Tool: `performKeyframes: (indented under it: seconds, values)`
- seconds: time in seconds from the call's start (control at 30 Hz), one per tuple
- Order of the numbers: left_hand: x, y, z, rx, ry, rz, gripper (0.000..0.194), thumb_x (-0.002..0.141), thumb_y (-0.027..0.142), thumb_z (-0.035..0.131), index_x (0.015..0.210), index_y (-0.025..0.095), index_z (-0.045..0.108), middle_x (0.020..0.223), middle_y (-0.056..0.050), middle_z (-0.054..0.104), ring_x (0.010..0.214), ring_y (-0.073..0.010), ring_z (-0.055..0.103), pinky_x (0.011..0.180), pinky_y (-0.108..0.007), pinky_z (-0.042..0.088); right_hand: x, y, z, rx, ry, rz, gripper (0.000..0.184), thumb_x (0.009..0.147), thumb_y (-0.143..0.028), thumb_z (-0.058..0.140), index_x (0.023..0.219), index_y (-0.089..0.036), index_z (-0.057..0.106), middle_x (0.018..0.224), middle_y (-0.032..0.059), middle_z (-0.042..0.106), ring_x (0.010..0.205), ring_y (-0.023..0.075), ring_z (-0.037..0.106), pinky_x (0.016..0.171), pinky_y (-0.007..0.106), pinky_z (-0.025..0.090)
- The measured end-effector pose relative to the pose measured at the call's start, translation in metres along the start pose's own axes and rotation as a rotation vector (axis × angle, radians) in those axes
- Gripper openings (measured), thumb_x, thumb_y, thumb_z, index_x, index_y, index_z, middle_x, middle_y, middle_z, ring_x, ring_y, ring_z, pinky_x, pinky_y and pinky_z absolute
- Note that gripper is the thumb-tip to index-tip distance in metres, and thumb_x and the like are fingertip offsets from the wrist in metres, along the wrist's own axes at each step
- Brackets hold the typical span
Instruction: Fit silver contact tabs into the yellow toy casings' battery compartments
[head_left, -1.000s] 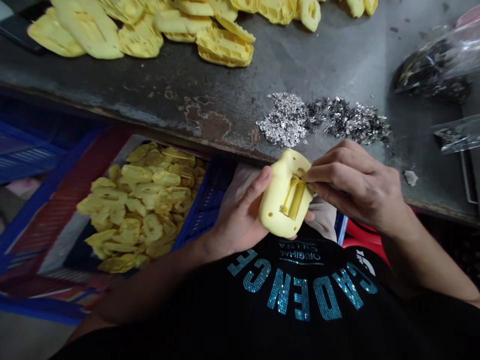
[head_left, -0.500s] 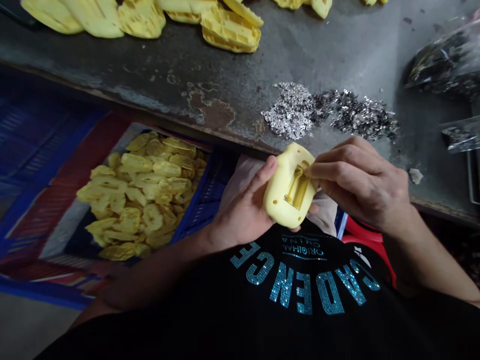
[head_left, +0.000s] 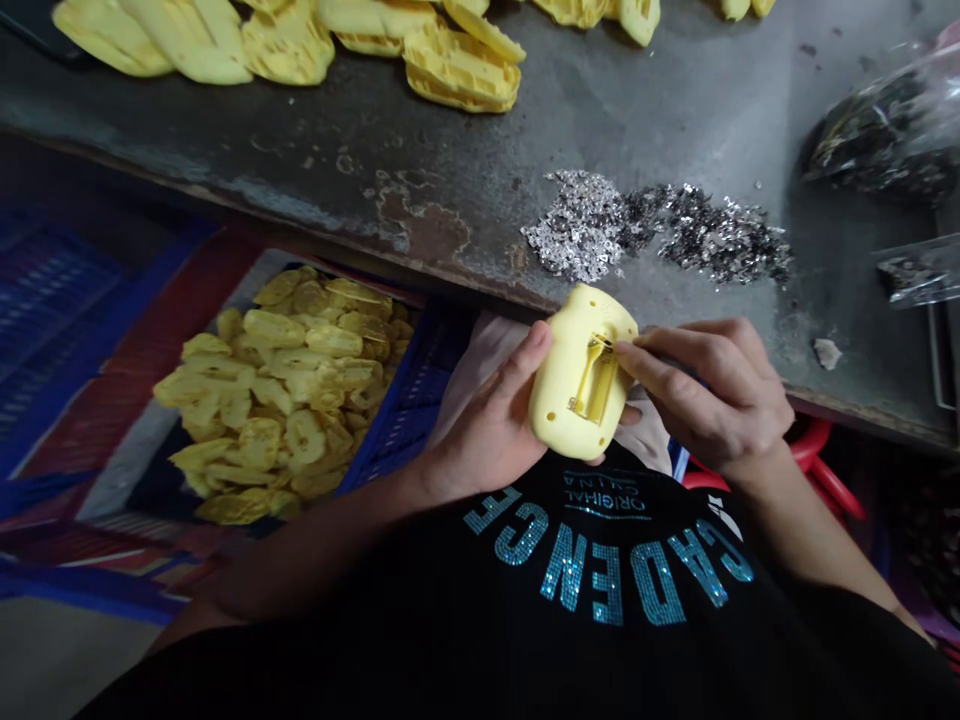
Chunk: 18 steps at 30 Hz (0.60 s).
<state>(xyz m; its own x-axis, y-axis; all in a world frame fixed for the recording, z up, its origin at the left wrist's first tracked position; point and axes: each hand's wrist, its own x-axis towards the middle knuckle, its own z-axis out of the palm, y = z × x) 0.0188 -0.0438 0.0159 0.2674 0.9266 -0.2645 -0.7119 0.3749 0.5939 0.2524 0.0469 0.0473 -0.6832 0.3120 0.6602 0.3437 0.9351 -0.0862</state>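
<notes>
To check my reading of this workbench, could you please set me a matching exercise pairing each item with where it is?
Items:
1. Slotted yellow plastic casing
2. Small silver metal pieces
3. Yellow moulded plastic shells
4. Small dark pieces

Places:
A. Inside a clear plastic bag
B. Loose on the grey metal bench
C. Held in the left hand
D. In the blue plastic crate

Pairs: 1-C, 2-B, 3-D, 4-A.

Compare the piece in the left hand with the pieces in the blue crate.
The held piece sits alone in the left hand, while the crate pieces lie heaped in the blue crate. The held piece looks paler; the crate pieces look deeper yellow. Its rectangular slot shows clearly; the crate pieces' details are hard to make out. Both are yellow moulded shapes.
</notes>
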Motion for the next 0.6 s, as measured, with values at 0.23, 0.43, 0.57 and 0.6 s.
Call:
performKeyframes:
  seconds: [0.23, 0.43, 0.57, 0.6]
  values:
    - [0.001, -0.010, 0.005, 0.071, 0.045, 0.060, 0.078, 0.113, 0.073, 0.073, 0.173, 0.024, 0.062, 0.133, -0.009, 0.091, 0.128, -0.0413, 0.086, 0.073, -0.035, 0.074, -0.009, -0.002, 0.006, -0.031, 0.003, -0.017, 0.037, 0.118, -0.033, 0.076, 0.154, -0.031, 0.083, 0.124, 0.0082, 0.093, 0.098, 0.0288, 0.084, 0.077, 0.045, 0.065]
    - [0.001, -0.007, 0.008, 0.039, 0.029, 0.075, 0.087, 0.109, 0.076, 0.080, 0.178, 0.028, 0.059, 0.144, -0.011, 0.089, 0.129, -0.0417, 0.089, 0.072, -0.035, 0.076, 0.005, 0.000, 0.006, 0.209, 0.066, 0.125, 0.024, 0.115, -0.021, 0.078, 0.135, -0.028, 0.087, 0.112, 0.0068, 0.089, 0.094, 0.0235, 0.081, 0.081, 0.040, 0.064]
    - [-0.003, -0.006, 0.015, 0.047, 0.041, 0.124, 0.093, 0.104, 0.074, 0.089, 0.182, 0.036, 0.055, 0.149, -0.008, 0.088, 0.140, -0.0430, 0.085, 0.093, -0.046, 0.081, 0.017, 0.002, -0.005, 0.389, -0.019, 0.257, 0.012, 0.115, -0.023, 0.078, 0.120, -0.028, 0.087, 0.106, 0.0051, 0.087, 0.094, 0.0226, 0.081, 0.082, 0.038, 0.066]
    - [-0.003, -0.007, 0.015, 0.049, 0.049, 0.142, 0.092, 0.104, 0.073, 0.089, 0.182, 0.038, 0.056, 0.152, -0.007, 0.087, 0.144, -0.0435, 0.083, 0.099, -0.049, 0.080, 0.018, 0.002, -0.006, 0.392, -0.035, 0.246, 0.011, 0.115, -0.025, 0.077, 0.119, -0.027, 0.087, 0.105, 0.0052, 0.086, 0.094, 0.0229, 0.081, 0.083, 0.038, 0.066]
